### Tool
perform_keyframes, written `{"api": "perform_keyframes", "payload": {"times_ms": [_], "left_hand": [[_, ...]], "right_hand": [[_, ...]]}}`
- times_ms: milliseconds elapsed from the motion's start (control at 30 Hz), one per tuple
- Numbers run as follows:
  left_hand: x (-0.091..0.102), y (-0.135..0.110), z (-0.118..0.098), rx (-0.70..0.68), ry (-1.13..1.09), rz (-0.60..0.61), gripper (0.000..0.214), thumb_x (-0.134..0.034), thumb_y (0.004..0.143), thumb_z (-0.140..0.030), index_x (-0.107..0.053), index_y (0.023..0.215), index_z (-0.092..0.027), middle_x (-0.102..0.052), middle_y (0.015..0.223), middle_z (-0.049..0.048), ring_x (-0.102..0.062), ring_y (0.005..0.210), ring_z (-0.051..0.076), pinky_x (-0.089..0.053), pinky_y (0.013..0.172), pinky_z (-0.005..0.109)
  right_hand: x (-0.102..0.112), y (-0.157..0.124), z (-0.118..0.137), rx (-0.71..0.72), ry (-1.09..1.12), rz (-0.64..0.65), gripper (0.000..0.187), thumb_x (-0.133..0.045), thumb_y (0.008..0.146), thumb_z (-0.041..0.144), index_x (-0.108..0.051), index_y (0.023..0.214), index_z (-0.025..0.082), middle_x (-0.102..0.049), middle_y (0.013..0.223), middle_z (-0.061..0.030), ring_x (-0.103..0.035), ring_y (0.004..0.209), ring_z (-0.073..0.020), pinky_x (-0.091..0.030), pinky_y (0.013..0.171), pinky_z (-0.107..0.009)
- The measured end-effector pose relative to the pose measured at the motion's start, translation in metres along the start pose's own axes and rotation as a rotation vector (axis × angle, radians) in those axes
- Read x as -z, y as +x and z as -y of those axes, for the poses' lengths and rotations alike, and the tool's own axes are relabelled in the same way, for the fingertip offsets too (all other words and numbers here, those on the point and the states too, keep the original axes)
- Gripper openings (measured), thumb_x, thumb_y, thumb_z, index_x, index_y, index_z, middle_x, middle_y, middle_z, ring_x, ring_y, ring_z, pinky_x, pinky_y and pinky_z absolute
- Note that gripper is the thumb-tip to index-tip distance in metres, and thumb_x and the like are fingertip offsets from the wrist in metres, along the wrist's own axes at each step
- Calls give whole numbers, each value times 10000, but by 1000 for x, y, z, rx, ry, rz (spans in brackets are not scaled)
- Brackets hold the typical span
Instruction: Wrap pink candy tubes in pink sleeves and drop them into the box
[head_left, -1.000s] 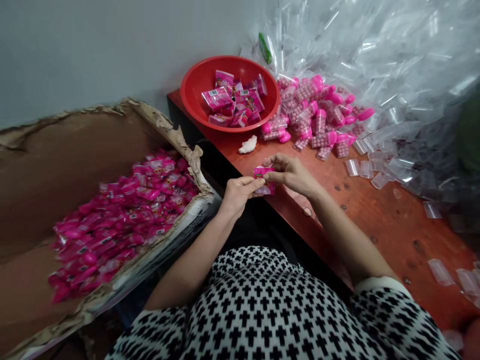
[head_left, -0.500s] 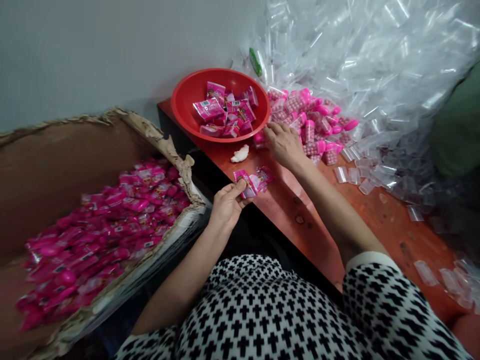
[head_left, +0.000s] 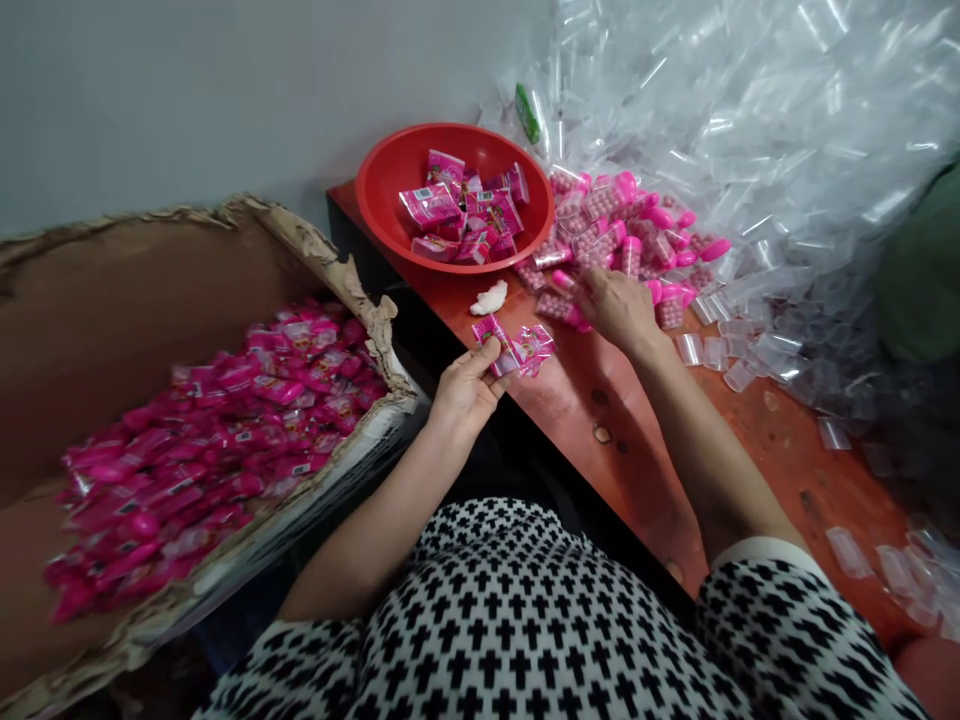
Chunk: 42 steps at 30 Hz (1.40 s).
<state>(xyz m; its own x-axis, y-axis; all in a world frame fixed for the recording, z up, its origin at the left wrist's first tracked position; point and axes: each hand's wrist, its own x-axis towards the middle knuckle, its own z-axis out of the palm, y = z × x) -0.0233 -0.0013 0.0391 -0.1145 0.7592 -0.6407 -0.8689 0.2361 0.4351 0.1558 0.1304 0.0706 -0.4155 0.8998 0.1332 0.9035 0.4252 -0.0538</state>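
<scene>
Pink printed plastic sachet (head_left: 489, 330) sits in the left hand (head_left: 463, 392), on the near side of a round red plastic bowl (head_left: 386, 185) and apart from it. The left grip pinches the sachet between thumb and fingers. More glossy pink printed wrapping (head_left: 537, 346) lies beside the sachet, also nearward of the bowl, on a reddish-orange, stained desk (head_left: 562, 400). Right of the bowl and a little nearer the person, the right hand (head_left: 619, 308) reaches down with bent fingers to small clear plastic bottles with pink caps and pink beads (head_left: 604, 205) — whether that grip has closed on one, I cannot tell. Several pink rectangular packets (head_left: 431, 206) lie inside the bowl. Just nearward of the bowl is a white crumpled lump (head_left: 489, 298). Left of the bowl, a torn-edged brown cardboard carton (head_left: 150, 290) holds a heap of shiny pink packages (head_left: 225, 440); well to the bowl's right, clear plastic tubes (head_left: 750, 110) are piled high.
</scene>
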Motion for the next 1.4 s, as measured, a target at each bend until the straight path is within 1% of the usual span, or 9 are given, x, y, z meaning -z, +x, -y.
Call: {"api": "perform_keyframes", "payload": {"times_ms": [67,133,233,333,433,600,833,1067,1400], "left_hand": [[-4,1,1,1,-51,-29,118,-755,733,-154,-638,720,-148,-684,683,-10,-660,613,94,-574,637,221],[-6,2,1,3,-108,-64,103,-742,755,-174,-644,728,-157,-684,689,-15,-664,631,89,-576,684,226],[-8,5,3,6,-179,-92,85,-707,796,-194,-650,739,-170,-692,712,-16,-676,682,95,-577,754,249],[-10,6,6,16,-220,-84,91,-705,801,-215,-649,747,-167,-688,704,-11,-675,680,108,-576,769,273],[-13,5,11,25,-226,-39,104,-697,811,-223,-643,752,-156,-683,691,-11,-651,628,91,-559,716,236],[-18,-3,20,-12,-182,59,141,-742,768,-250,-638,749,-156,-688,713,-15,-640,633,77,-526,689,196],[-12,-4,25,-108,-112,128,237,-818,672,-273,-614,730,-165,-679,713,-23,-642,646,86,-518,674,206],[-15,-7,30,-121,-30,143,269,-819,664,-321,-610,724,-163,-656,676,-30,-625,617,81,-493,639,195],[-12,-9,27,-97,163,274,381,-881,540,-343,-598,679,-129,-640,612,-4,-611,565,97,-491,582,209]], "right_hand": [[0,-6,-1,-53,24,-13,234,-454,906,240,-617,1027,121,-692,967,-164,-615,855,-270,-433,703,-360],[2,-19,3,-112,138,-107,221,-475,892,225,-623,1020,121,-691,950,-156,-614,855,-264,-445,734,-381],[10,-58,25,-197,592,-254,185,-547,879,301,-635,991,184,-685,852,-68,-605,755,-199,-479,693,-343],[11,-105,59,-276,1151,-123,192,-621,848,380,-648,953,221,-674,773,-16,-580,613,-143,-480,557,-281],[2,-136,89,-395,1356,-102,201,-672,814,374,-660,957,234,-699,824,-12,-619,662,-143,-507,576,-273],[-15,-141,104,-495,1413,-128,228,-689,793,383,-659,956,226,-704,815,-10,-635,669,-142,-541,607,-287],[-14,-139,103,-573,1523,-138,237,-697,772,379,-641,932,212,-685,728,12,-625,571,-114,-523,510,-246],[-18,-141,103,-533,1520,-137,227,-688,786,368,-645,945,211,-689,752,10,-627,584,-110,-539,545,-253],[-22,-143,99,-497,1460,-178,221,-671,804,395,-655,950,230,-715,823,-8,-640,636,-133,-557,588,-281]]}}
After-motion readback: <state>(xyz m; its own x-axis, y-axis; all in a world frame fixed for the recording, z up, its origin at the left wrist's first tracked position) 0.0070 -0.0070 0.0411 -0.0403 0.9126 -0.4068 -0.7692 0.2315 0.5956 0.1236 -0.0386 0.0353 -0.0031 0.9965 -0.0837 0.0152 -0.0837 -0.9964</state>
